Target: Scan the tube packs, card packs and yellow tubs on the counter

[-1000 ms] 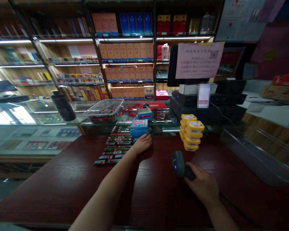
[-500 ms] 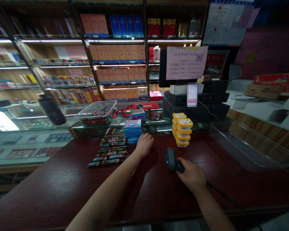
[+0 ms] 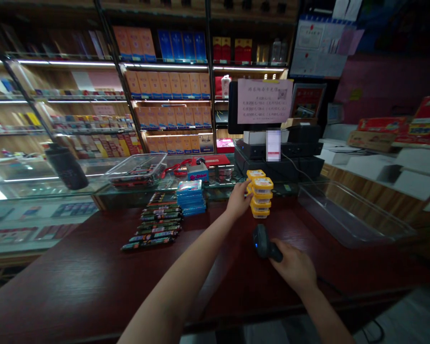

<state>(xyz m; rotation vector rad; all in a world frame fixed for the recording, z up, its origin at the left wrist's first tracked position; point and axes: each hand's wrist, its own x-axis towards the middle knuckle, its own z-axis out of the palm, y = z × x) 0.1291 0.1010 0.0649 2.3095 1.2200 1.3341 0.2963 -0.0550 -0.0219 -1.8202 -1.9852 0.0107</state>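
My left hand (image 3: 238, 200) reaches across the dark red counter (image 3: 93, 277) and touches the left side of a stack of yellow tubs (image 3: 261, 194); its fingers curl against the stack. My right hand (image 3: 294, 268) grips the handle of a black barcode scanner (image 3: 262, 241) with a blue light, held just above the counter and pointing toward the tubs. A pile of blue packs (image 3: 190, 196) lies to the left of my left hand. A row of several dark wrapped bars (image 3: 154, 221) lies further left.
A clear plastic tray (image 3: 347, 215) sits at the right of the counter. A till with a screen and a pink notice (image 3: 265, 101) stands behind the tubs. A second clear tray (image 3: 138, 168) and a dark cup (image 3: 66, 167) rest on the glass case; shelves of boxed goods fill the back wall.
My left hand has left the blue packs and moved right to the stack of yellow tubs. The scanner hand has stayed roughly in place. The view has shifted to the right.
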